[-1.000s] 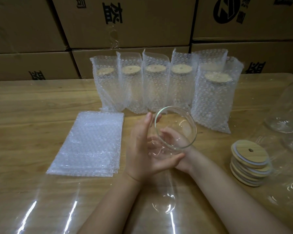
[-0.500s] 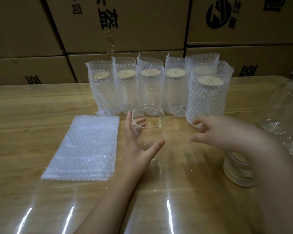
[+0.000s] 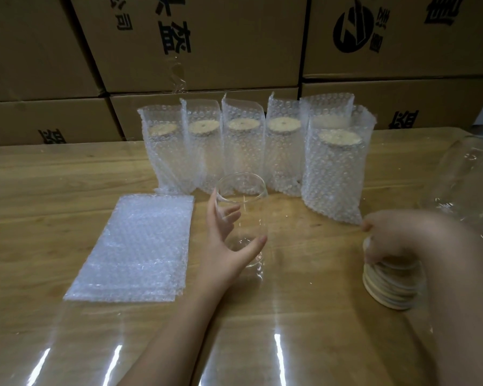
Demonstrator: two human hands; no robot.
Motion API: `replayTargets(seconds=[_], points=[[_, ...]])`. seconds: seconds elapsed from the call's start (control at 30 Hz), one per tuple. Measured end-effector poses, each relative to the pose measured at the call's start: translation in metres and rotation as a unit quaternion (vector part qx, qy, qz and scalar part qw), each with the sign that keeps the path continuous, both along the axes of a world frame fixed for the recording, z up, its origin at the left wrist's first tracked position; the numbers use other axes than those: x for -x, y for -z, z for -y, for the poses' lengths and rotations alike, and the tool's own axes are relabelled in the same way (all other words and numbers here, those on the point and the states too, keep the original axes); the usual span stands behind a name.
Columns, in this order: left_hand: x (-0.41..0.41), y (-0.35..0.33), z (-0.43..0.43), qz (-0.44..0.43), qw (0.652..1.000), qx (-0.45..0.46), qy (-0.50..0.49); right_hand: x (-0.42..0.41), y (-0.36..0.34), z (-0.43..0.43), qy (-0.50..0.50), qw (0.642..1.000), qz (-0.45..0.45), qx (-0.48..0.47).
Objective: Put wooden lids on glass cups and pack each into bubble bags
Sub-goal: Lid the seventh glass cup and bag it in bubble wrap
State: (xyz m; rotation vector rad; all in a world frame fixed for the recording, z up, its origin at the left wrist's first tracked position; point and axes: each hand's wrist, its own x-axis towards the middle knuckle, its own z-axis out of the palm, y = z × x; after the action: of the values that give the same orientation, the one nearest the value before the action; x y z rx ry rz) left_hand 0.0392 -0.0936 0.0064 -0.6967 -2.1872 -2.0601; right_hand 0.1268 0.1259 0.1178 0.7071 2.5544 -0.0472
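Glass cup point(image 3: 241, 218) – upright, without a lid, mid-desk, just in front of the packed row. Left hand point(image 3: 229, 240) grips it, thumb on the near side, fingers curled round the far side.

Wooden lids point(image 3: 391, 285) – one stack toward the desk's point(image 3: 39, 190) right edge. Right hand point(image 3: 396, 238) rests on top, fingers bent over the stack; blurred, so whether it pinches a lid cannot be told.

Flat bubble bags point(image 3: 134, 246): a pile left of the cup.

Packed cups point(image 3: 243, 151): bagged, lidded, standing in a row toward the far edge.

Cardboard boxes point(image 3: 207, 51): stacked behind the desk.
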Motion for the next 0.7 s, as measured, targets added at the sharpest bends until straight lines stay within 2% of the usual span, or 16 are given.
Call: replayTargets(seconds=[0.17, 0.27, 0.33, 0.43, 0.53, 0.7], points=[[-0.001, -0.001, -0.002, -0.013, 1.000, 0.003, -0.003, 0.000, -0.001, -0.002, 0.001, 0.998, -0.056, 0.030], [-0.003, -0.004, -0.002, -0.017, 1.000, 0.005, -0.001, -0.002, -0.008, -0.004, -0.007, 0.982, -0.167, 0.089], [-0.004, -0.005, -0.003, -0.027, 1.000, 0.002, -0.001, -0.004, -0.014, -0.003, -0.016, 0.956, -0.248, 0.156], [-0.004, -0.004, -0.004, -0.030, 1.000, -0.005, -0.002, -0.004, -0.022, 0.009, -0.059, 0.892, -0.379, 0.238], [-0.002, 0.001, -0.005, -0.018, 1.000, 0.002, 0.018, 0.004, -0.023, 0.031, -0.098, 0.807, -0.513, 0.275], [0.003, 0.005, -0.003, -0.010, 1.000, 0.012, 0.023, 0.017, -0.012, 0.068, -0.162, 0.653, -0.634, 0.381]])
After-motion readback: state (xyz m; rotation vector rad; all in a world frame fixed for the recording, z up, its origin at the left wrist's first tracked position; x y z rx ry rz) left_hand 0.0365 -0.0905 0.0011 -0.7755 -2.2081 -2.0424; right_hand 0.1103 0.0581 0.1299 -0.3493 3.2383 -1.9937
